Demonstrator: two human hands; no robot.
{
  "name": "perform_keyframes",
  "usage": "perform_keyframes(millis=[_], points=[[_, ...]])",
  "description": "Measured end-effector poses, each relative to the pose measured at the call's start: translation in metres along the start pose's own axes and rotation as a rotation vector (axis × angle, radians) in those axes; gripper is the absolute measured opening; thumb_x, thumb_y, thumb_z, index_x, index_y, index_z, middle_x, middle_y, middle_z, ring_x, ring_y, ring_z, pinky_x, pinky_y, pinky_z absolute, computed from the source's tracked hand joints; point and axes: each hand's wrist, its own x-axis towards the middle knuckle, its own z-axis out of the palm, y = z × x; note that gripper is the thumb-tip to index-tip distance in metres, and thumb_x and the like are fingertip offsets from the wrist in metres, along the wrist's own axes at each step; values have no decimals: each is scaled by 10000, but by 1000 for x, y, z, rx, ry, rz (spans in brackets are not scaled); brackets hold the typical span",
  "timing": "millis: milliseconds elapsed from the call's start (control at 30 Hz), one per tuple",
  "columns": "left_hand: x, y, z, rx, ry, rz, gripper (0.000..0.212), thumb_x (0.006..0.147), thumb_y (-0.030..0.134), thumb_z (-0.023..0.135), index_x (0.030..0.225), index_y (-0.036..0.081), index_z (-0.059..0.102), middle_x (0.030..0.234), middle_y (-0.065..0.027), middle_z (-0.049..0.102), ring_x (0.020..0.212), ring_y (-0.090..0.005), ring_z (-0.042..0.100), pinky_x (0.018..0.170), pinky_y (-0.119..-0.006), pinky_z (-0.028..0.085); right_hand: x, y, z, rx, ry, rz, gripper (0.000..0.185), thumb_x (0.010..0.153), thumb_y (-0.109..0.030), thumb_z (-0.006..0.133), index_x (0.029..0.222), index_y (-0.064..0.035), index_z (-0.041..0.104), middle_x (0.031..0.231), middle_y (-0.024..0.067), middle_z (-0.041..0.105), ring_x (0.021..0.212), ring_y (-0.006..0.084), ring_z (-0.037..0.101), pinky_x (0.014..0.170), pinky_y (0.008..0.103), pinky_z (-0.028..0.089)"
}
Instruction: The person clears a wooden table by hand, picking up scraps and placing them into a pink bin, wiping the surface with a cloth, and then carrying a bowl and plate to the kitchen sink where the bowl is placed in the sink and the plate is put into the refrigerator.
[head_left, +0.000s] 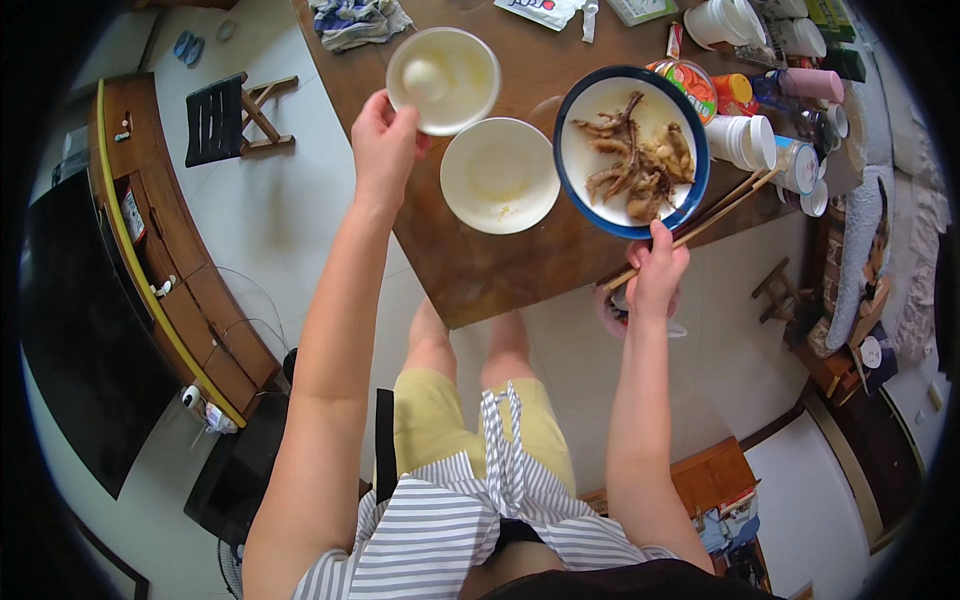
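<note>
My left hand (384, 146) pinches the rim of a small white bowl (469, 105) near the table's left edge. A pale rounded lump (424, 80), like a peeled egg, sits in it with some thin yellowish liquid. Beside that bowl stands a wider white bowl (499, 176) with a little yellowish residue inside. My right hand (656, 274) grips the near rim of a blue-rimmed white plate (565, 161), which bears brown cooked meat pieces (630, 157) that look like poultry feet. A pair of wooden chopsticks (720, 214) also passes through my right hand, slanting up to the right.
Jars and white plastic tubs (739, 142) crowd the right side of the brown wooden table (480, 281). At the back lie a folded cloth (356, 22) and an opened packet (544, 11). A folding stool (240, 120) stands left; a pink-rimmed bin (609, 311) is under my right hand.
</note>
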Motion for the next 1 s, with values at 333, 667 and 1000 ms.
perform_keyframes(millis=[333, 667, 1000], points=[[-56, -36, 9, 737, -156, 80, 324, 798, 115, 487, 1093, -12, 525, 693, -153, 597, 606, -263, 581, 602, -355, 471, -1, 3, -7, 29, 87, -46, 180, 831, -96, 520, 675, -61, 438, 558, -17, 400, 417, 63, 322, 397, 227, 247], [-45, -67, 5, 1244, -15, 321, 469, 803, 135, 510, 1258, 116, 398, 606, -111, 586, 529, -294, 571, 491, -405, 469, -14, 29, -14, 4, 66, 89, 145, 845, -94, 521, 726, -69, 442, 578, -41, 403, 411, 49, 332, 368, 211, 255], [-45, -76, -5, 186, -163, -371, 524, 721, 133, 543, 1223, 63, 410, 954, -81, 576, 852, -187, 582, 731, -366, 500, -8, 23, -17, -86, -69, 39, 161, 855, -118, 532, 720, -78, 455, 579, -52, 398, 429, 40, 331, 381, 205, 256]])
